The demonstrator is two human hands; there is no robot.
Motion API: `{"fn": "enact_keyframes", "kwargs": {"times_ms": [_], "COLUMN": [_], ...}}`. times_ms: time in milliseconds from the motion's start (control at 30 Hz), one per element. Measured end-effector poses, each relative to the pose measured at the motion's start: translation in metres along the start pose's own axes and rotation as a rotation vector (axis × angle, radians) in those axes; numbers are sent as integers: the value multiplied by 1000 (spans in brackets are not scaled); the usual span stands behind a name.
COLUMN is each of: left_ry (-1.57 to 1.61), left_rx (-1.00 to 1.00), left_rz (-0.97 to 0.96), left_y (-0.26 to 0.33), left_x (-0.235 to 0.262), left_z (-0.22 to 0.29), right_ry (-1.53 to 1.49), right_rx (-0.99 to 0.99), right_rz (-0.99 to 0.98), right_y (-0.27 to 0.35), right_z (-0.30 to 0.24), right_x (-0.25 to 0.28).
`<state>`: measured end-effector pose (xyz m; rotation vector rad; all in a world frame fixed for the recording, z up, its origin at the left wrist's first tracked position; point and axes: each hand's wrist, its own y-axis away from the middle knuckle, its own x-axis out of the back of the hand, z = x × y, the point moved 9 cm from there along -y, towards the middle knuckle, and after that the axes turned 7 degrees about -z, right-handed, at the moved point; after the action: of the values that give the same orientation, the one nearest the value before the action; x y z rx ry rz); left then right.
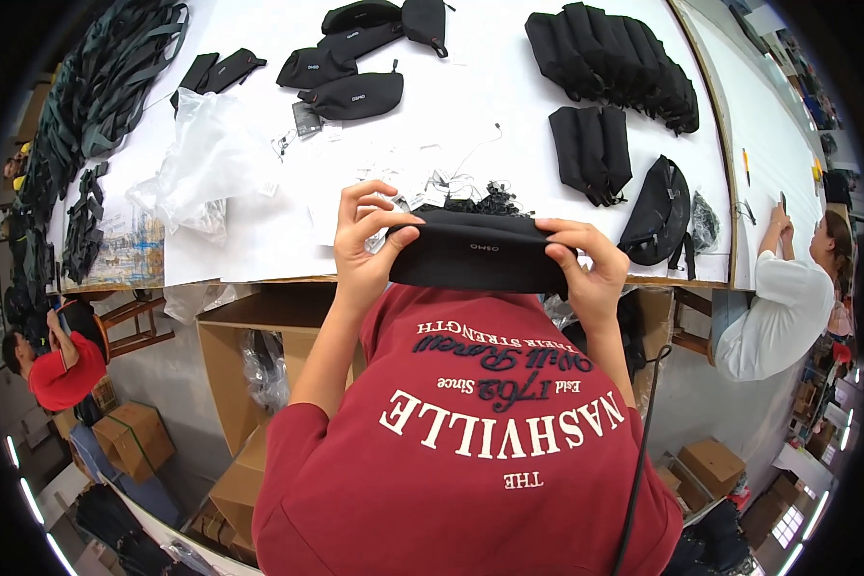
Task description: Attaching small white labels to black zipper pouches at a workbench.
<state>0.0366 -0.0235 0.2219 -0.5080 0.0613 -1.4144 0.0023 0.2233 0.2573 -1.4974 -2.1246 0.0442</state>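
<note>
Head view is showing the white worktable filling the upper frame, and everything below is being placed against its near edge. Just in front of that edge, at mid-width, both hands are holding one black pouch level between them. The left hand is gripping the pouch's left end, fingers curled over the top; the right hand is pinching its right end the same way.

Beyond the edge, a row of finished black pouches is lying at the far right, a clear plastic bag at the left, and a tangle of small black cords right behind the held pouch.

Risk, as I judge it: the pouch is hanging over the gap before the table, so a loosening pinch would be dropping it toward the cardboard boxes below. Lowering it forward carelessly could be snagging those cords.
</note>
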Motion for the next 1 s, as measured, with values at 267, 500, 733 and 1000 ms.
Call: {"fn": "enact_keyframes", "kwargs": {"times_ms": [267, 500, 733, 1000], "left_ry": [76, 432, 318, 200], "left_rx": [145, 181, 445, 553], "left_rz": [-59, -588, -503, -459], "left_y": [24, 16, 15, 15], "left_x": [6, -7, -9, -11], "left_z": [2, 32, 41, 48], "right_ry": [110, -79, -275, -288], "right_rx": [-18, -61, -187, -687], "right_rz": [-177, -266, -359, -272], "right_y": [5, 8, 22, 36], "right_z": [-18, -40, -35, -11], "right_x": [3, 5, 3, 1]}}
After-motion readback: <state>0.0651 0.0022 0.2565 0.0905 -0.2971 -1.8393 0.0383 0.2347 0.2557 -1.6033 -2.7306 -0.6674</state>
